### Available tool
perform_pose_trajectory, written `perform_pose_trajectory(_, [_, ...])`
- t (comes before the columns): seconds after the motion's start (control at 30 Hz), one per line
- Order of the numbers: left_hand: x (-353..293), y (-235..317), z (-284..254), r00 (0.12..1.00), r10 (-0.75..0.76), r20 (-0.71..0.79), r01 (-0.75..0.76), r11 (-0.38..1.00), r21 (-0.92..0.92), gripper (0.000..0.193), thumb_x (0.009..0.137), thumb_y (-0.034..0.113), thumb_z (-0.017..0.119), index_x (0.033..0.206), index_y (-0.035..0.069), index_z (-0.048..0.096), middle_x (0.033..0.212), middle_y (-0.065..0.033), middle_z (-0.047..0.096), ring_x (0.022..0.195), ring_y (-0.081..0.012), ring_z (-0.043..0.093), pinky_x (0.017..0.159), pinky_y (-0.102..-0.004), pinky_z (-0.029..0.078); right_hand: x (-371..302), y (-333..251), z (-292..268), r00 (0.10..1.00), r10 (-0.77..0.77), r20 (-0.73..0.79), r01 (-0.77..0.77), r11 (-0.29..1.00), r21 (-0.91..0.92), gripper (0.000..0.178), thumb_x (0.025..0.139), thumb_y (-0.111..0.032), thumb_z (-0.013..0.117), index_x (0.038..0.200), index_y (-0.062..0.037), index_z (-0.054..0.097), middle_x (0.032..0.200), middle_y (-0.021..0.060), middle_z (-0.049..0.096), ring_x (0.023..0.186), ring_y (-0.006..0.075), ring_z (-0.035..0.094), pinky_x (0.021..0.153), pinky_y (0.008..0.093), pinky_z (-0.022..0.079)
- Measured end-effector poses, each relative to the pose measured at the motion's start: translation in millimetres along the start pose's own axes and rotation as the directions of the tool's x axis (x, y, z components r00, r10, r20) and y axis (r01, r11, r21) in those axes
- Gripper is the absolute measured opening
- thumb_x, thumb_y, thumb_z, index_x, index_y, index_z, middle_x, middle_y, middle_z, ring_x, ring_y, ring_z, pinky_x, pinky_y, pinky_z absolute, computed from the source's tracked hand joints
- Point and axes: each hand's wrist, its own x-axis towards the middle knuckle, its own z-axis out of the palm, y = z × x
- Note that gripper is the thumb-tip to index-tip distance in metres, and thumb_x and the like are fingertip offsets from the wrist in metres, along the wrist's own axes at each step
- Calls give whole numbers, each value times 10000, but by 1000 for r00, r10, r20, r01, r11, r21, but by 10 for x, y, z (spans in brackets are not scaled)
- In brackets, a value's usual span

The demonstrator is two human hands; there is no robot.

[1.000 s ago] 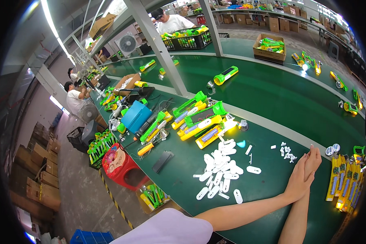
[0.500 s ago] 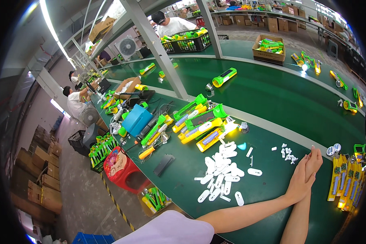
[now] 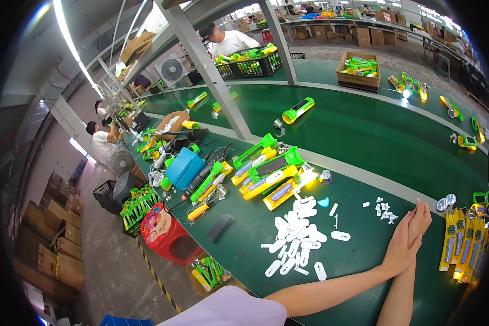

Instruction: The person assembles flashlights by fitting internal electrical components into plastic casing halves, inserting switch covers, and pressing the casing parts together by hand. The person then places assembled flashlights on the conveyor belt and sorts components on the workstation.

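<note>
Several small white pieces (image 3: pixel 384 207) lie scattered on a green desk (image 3: pixel 358 250), just left of the person's fingertips, where the left hand (image 3: pixel 401 247) rests over the right hand (image 3: pixel 420 218); the overlap makes it impossible to tell how closed either grip is or whether it holds anything. Farther left is a heap of white oval plates (image 3: pixel 311 233); to the right, yellow casings (image 3: pixel 463 244) lie near two round reflectors (image 3: pixel 443 204). Beyond, a green-and-yellow flashlight (image 3: pixel 298 111) lies on a green belt (image 3: pixel 358 133).
</note>
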Motion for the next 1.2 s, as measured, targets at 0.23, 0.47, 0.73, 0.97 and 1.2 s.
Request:
perform_pose_trajectory(0.23, [-25,77,-28,1000,-23,13,23,999,-47,638,921,139,568,1454,-40,266,1472,-256,351,1381,-391,341,1143,-432,272,-7,20,-80,999,-38,2,38,995,-87,381,958,-171,587,628,-71,425,587,-38,374,558,53,301,490,247,258])
perform_pose_trajectory(0.47, [94,36,-144,986,154,-58,-151,987,50,487,917,240,565,1301,-43,465,1232,-246,545,1178,-393,524,1019,-459,400,-301,-407,284,991,-125,48,133,963,-236,239,914,-117,578,701,-29,514,618,-21,445,610,85,398,510,306,353])
perform_pose_trajectory(0.73, [46,155,-22,997,-75,29,73,996,56,458,907,167,606,1266,-45,416,1187,-201,542,1107,-276,543,959,-382,424,-321,-654,209,994,84,-63,-82,996,45,357,916,-126,618,618,-41,440,568,-12,467,540,56,392,475,266,332])
perform_pose_trajectory(0.97, [1,216,-42,996,-83,44,80,995,61,421,915,140,593,1255,-39,420,1189,-187,533,1107,-259,529,971,-368,407,-338,-540,198,992,93,-86,-90,995,47,364,912,-105,608,632,3,403,544,3,384,542,74,308,467,310,309])
perform_pose_trajectory(1.2, [37,230,-54,995,-82,49,79,995,60,416,906,114,586,1256,-40,422,1203,-179,527,1115,-255,525,979,-363,403,-319,-549,227,995,44,-87,-43,999,17,356,915,-109,608,640,5,412,538,4,387,538,74,309,464,312,310])
